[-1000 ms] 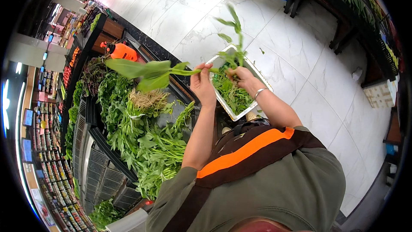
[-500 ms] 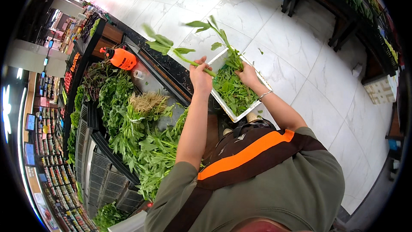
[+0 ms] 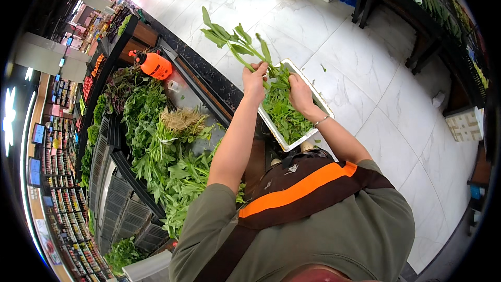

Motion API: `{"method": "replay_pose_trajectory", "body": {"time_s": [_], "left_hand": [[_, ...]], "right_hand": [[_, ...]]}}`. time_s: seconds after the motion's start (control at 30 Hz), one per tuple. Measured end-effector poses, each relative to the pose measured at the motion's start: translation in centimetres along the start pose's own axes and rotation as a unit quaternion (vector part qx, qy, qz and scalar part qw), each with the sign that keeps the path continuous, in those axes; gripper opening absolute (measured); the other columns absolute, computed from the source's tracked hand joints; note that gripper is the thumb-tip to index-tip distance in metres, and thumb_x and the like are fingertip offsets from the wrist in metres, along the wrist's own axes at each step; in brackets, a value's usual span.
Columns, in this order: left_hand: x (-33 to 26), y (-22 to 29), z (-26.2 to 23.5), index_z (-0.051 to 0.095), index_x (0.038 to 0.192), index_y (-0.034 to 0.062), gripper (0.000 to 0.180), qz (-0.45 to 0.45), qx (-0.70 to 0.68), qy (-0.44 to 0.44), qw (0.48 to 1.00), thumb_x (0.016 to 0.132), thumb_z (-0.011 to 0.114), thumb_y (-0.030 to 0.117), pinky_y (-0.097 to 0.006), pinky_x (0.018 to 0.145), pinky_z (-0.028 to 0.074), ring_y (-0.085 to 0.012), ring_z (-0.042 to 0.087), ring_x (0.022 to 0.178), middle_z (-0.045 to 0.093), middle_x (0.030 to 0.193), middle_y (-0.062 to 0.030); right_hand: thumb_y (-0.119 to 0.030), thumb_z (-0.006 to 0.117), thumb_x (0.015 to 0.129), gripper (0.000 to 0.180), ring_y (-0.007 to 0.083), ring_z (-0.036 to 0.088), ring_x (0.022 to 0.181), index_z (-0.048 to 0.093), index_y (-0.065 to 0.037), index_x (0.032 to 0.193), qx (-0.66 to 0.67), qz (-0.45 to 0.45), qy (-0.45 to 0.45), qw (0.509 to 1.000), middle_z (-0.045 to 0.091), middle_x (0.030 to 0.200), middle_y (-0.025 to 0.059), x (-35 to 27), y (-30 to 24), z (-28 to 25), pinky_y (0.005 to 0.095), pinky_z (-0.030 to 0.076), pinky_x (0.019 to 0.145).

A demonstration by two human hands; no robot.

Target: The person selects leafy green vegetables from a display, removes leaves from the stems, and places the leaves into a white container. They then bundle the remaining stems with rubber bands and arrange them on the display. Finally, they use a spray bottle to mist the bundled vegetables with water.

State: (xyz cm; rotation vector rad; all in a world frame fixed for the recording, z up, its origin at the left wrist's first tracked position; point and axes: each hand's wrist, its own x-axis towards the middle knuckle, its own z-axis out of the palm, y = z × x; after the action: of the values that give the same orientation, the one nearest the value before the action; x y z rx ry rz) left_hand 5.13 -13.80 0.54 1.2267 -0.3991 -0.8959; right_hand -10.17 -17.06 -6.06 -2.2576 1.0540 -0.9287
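Left grip (image 3: 254,81) moved nearer right grip (image 3: 300,95); both clasp leafy stalks (image 3: 242,50), jutting forward.

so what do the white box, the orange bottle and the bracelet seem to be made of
White box: probably foam, matte; the walls look thick and dull, though rigid plastic is possible.
Orange bottle: likely smooth plastic, judging by its bright, even colour and black top.
Bracelet: perhaps polished metal; it looks silvery, but it's too small to be sure.
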Motion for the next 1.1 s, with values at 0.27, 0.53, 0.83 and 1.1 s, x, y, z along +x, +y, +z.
{"method": "replay_pose_trajectory", "body": {"time_s": [0.27, 0.53, 0.83, 1.1], "left_hand": [[-1.8, 2.5, 0.3, 0.046, 0.113, 0.0035, 0.046, 0.063, 0.126, 0.043, 0.989, 0.078, 0.075, 0.008, -0.026, 0.055, 0.038, -0.0103, 0.050, 0.070, 0.058, 0.096, -0.0076], [-0.4, 2.4, -2.5, 0.056, 0.108, 0.0051, 0.029, 0.076, -0.030, 0.020, 0.996, 0.083, 0.068, 0.003, -0.022, 0.054, 0.037, -0.0075, 0.050, 0.073, 0.061, 0.097, -0.0012], [-0.7, 2.4, -4.7, 0.054, 0.103, 0.0125, 0.021, 0.090, -0.131, 0.029, 0.987, 0.087, 0.064, 0.002, -0.024, 0.053, 0.038, -0.0097, 0.047, 0.070, 0.053, 0.088, 0.0015], [-3.2, 2.1, -5.2, 0.051, 0.097, 0.0110, 0.018, 0.126, -0.210, 0.045, 0.969, 0.087, 0.063, 0.001, -0.024, 0.051, 0.035, -0.0087, 0.047, 0.065, 0.054, 0.082, 0.0017]], "right_hand": [[0.002, 0.061, 0.072, 0.028, 0.0400, 0.061, 0.090, 0.047, 0.002, 0.096, -0.045, -0.049, -0.027, 0.997, 0.050, 0.125, 0.0204, 1.5, -0.2, -0.6, 0.0467, 0.051, 0.073], [-0.021, 0.073, 0.079, 0.039, 0.0330, 0.060, 0.085, 0.054, 0.000, 0.104, 0.238, 0.070, -0.176, 0.953, 0.063, 0.094, 0.0171, 2.8, -1.1, -2.2, 0.0402, 0.047, 0.073], [-0.015, 0.065, 0.085, 0.019, 0.0290, 0.056, 0.072, 0.064, 0.001, 0.095, 0.239, -0.014, -0.089, 0.967, 0.059, 0.085, 0.0142, 2.8, -1.2, -1.0, 0.0353, 0.045, 0.067], [-0.009, 0.060, 0.087, 0.013, 0.0175, 0.055, 0.069, 0.064, 0.000, 0.094, 0.354, 0.053, 0.018, 0.934, 0.059, 0.080, 0.0080, 2.4, -3.2, 1.0, 0.0304, 0.043, 0.061]]}}
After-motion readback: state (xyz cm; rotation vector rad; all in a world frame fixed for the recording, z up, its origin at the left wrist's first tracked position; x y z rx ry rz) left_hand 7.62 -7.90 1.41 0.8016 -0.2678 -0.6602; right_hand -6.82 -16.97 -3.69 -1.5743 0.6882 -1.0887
